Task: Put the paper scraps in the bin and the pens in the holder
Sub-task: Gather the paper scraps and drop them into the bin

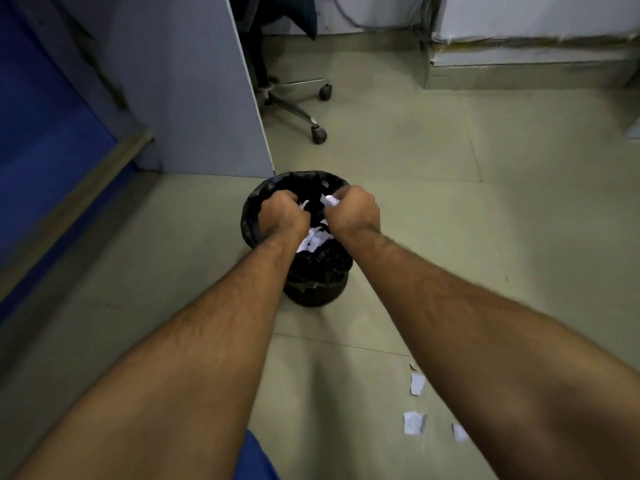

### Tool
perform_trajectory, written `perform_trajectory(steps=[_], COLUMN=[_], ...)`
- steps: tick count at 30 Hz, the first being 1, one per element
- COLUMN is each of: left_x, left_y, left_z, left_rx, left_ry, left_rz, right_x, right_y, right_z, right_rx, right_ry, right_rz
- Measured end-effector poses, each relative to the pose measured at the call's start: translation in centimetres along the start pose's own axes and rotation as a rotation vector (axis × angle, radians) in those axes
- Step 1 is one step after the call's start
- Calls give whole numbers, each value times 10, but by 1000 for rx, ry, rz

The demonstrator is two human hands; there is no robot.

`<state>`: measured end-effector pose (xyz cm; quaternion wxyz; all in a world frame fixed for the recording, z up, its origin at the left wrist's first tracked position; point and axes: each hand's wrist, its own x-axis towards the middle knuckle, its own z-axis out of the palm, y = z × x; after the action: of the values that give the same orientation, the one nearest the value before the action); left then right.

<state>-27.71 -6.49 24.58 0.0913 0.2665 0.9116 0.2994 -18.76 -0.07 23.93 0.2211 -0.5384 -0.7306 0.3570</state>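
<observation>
A black bin (317, 289) lined with a black bag stands on the floor in front of me. Both my hands hover over its mouth. My left hand (282, 216) is closed with a bit of white paper poking out at its fingers. My right hand (353, 209) is closed on a crumpled white paper scrap (330, 201). More white scraps (313, 240) lie inside the bin between my wrists. Several loose paper scraps (414, 422) lie on the floor at the lower right. No pens or holder are in view.
A grey partition panel (194, 91) stands just behind the bin on the left. An office chair's wheeled base (304, 109) sits behind it. A blue wall (41, 133) runs along the left, white cabinets (533, 46) at the back right. Tiled floor stretches to the right.
</observation>
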Motion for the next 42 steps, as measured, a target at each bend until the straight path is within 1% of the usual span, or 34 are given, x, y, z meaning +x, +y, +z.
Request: perform_trajectory(steps=[3, 7, 9, 13, 16, 21, 23, 25, 29, 30, 32, 33, 35, 37, 40, 42], left_x=[2, 1, -1, -5, -18, -58, -85, -116, -175, -189, -212, -223, -240, -255, -269, -274], left_y=[3, 7, 12, 18, 29, 68, 73, 67, 34, 23, 1, -10, -31, -50, -73, -83], left_z=[0, 4, 7, 12, 21, 52, 74, 101, 159, 175, 197, 207, 222, 230, 238, 238], left_rx=[-45, -104, -96, -108, -103, -124, -84, -4, 116, 143, 186, 237, 404, 602, 750, 795], left_ry=[4, 2, -14, -59, -102, -197, -280, -384, -589, -662, -823, -892, -931, -912, -959, -965], left_rz=[-10, -37, -19, -13, 2, 114, 206, 300, 288, 289, 299, 325, 437, 560, 598, 641], right_x=[2, 1, 3, 2, -1, -19, -35, -53, -88, -100, -118, -128, -143, -158, -179, -190], right_y=[-3, -8, -6, 1, 11, 54, 85, 123, 210, 233, 268, 287, 315, 335, 354, 360], right_z=[5, 6, 4, -8, -24, -56, -71, -81, -86, -86, -84, -82, -77, -71, -65, -61], right_rx=[-67, -59, -21, 111, 158, 242, 212, 166, 141, 113, 25, -17, -84, -186, -444, -584], right_ry=[-9, -44, -18, 96, 141, 189, 225, 222, 144, 127, 48, -27, -224, -364, -506, -545], right_rz=[17, 30, 37, 66, 104, 175, 199, 255, 459, 507, 543, 539, 463, 320, 80, -34])
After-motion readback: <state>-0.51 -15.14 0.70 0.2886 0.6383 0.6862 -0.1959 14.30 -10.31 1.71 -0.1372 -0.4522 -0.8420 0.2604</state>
